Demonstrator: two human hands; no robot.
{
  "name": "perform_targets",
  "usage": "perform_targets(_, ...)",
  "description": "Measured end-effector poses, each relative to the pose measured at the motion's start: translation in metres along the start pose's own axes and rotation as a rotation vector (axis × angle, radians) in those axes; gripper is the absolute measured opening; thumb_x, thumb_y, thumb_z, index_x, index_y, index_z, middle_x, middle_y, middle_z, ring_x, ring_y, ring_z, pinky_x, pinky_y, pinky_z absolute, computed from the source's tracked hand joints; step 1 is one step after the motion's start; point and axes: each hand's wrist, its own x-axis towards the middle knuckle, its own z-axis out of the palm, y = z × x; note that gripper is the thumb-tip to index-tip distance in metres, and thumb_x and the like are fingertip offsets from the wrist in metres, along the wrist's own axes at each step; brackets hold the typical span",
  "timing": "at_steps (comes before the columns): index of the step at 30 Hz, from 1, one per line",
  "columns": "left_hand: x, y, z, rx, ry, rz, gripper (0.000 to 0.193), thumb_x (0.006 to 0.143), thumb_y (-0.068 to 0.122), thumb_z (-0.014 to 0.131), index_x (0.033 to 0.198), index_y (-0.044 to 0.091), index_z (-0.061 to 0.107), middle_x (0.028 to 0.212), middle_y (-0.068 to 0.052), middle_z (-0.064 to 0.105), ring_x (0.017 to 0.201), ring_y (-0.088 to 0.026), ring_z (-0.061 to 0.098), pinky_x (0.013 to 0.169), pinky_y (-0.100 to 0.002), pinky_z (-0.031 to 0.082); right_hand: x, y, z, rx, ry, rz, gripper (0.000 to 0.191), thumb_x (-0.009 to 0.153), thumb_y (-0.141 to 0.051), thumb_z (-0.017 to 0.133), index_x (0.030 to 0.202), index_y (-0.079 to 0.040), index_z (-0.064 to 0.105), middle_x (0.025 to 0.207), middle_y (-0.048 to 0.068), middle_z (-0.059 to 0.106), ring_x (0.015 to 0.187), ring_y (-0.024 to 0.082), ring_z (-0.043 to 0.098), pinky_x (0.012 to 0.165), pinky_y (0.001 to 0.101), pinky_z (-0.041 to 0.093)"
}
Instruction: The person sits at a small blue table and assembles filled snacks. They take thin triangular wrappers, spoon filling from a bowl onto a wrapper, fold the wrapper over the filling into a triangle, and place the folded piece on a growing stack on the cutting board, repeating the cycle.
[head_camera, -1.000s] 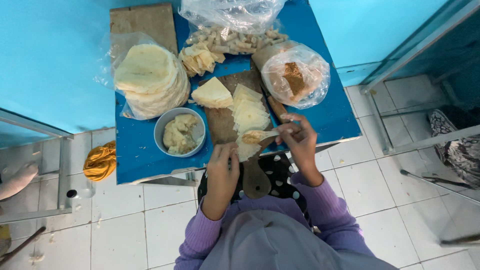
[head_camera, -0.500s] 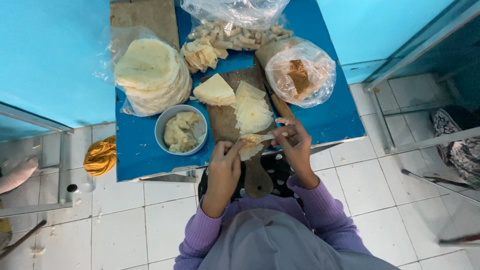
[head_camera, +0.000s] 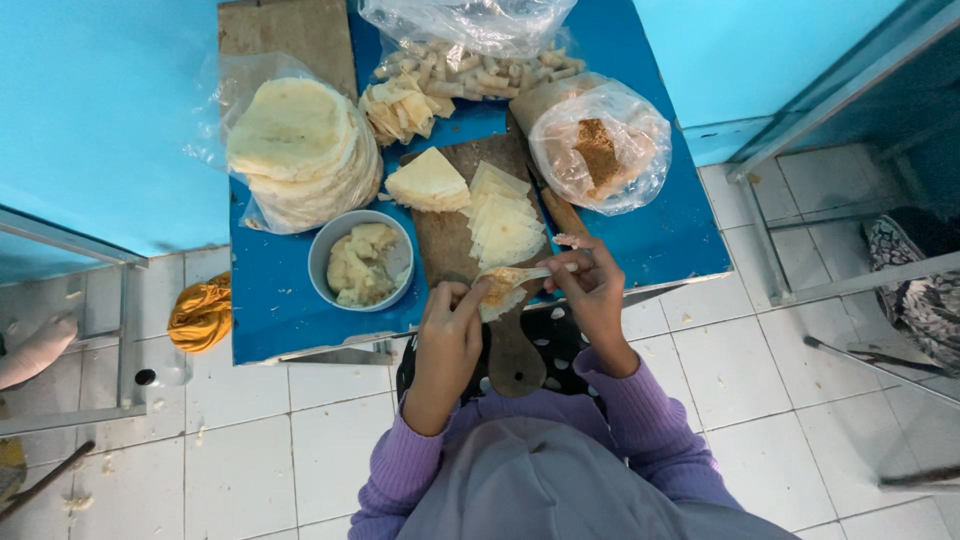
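White floor tiles surround one blue table (head_camera: 640, 235), seen from the head camera; places below are given from the wooden cutting board (head_camera: 450, 235) at the table's middle.

- One cutting board, handle hanging over the near table edge.
- Two stacks of pale triangular wrappers on the board: one wedge stack (head_camera: 428, 180) at its far left, one fanned stack (head_camera: 505, 222) at its right.
- One grey bowl (head_camera: 361, 260) of pale filling, just left of the board.
- One bagged stack of round flat wrappers (head_camera: 298, 150), far left of the board.
- One pile of folded pieces (head_camera: 400, 105) beyond the board.
- One clear bag of rolled pieces (head_camera: 478, 62), farther beyond.
- One bag with brown crumbs (head_camera: 598, 150), right of the board.
- One orange cloth (head_camera: 200, 313) on the floor, well left.
- Left hand (head_camera: 450, 325): fingers pinched on one filled wrapper (head_camera: 500, 292) at the board's near edge.
- Right hand (head_camera: 588, 280): closed on one small spoon (head_camera: 535, 272), its tip touching the wrapper.
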Motion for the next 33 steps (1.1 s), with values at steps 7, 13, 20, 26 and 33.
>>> perform_targets(7, 0.0021, 0.0045, -0.004, -0.014, -0.024, 0.011, 0.037, 0.086, -0.009, 0.062, 0.121, 0.0, 0.071, 0.096, -0.016, 0.057, 0.089, -0.033, 0.06, 0.078, -0.044, 0.05, -0.0033, -0.0016, 0.0007, 0.0, -0.02, -0.049, 0.033, 0.1, 0.009, 0.063, 0.13, -0.001, 0.054, 0.101, 0.017, 0.075, 0.08, 0.012, 0.069, 0.069, 0.0261, 0.057)
perform_targets(13, 0.0048, 0.0061, -0.0044, 0.032, -0.05, 0.044, 0.042, 0.082, -0.008, 0.062, 0.121, 0.005, 0.072, 0.095, -0.015, 0.057, 0.089, -0.033, 0.059, 0.079, -0.045, 0.049, -0.0026, -0.0003, 0.0025, 0.01, -0.02, -0.052, 0.034, 0.099, 0.01, 0.062, 0.131, -0.001, 0.053, 0.101, 0.016, 0.076, 0.079, 0.011, 0.069, 0.068, 0.0252, 0.057)
perform_targets(20, 0.0038, 0.0054, -0.004, -0.018, 0.034, -0.014, 0.035, 0.091, -0.005, 0.063, 0.125, 0.0, 0.068, 0.096, -0.016, 0.059, 0.091, -0.035, 0.062, 0.079, -0.044, 0.05, -0.004, 0.0011, 0.0017, -0.023, 0.008, -0.054, 0.034, 0.099, 0.009, 0.063, 0.13, -0.002, 0.053, 0.103, 0.016, 0.075, 0.081, 0.012, 0.069, 0.071, 0.0258, 0.057)
perform_targets(26, 0.0013, -0.0001, 0.0027, 0.041, 0.038, 0.006, 0.023, 0.09, -0.001, 0.067, 0.113, 0.0, 0.069, 0.093, -0.016, 0.06, 0.088, -0.035, 0.062, 0.075, -0.045, 0.049, -0.0082, 0.0057, 0.0027, 0.006, -0.028, -0.087, 0.036, 0.101, 0.007, 0.063, 0.132, -0.003, 0.05, 0.102, 0.015, 0.075, 0.084, 0.012, 0.069, 0.073, 0.0254, 0.058)
perform_targets(33, 0.0003, 0.0016, 0.0002, -0.047, 0.054, -0.03, 0.022, 0.092, -0.001, 0.064, 0.114, -0.001, 0.065, 0.099, -0.017, 0.062, 0.091, -0.037, 0.062, 0.077, -0.045, 0.05, -0.0058, 0.0, -0.0018, 0.036, 0.025, -0.055, 0.039, 0.1, 0.01, 0.061, 0.136, -0.003, 0.05, 0.101, 0.015, 0.074, 0.079, 0.012, 0.067, 0.071, 0.0265, 0.056)
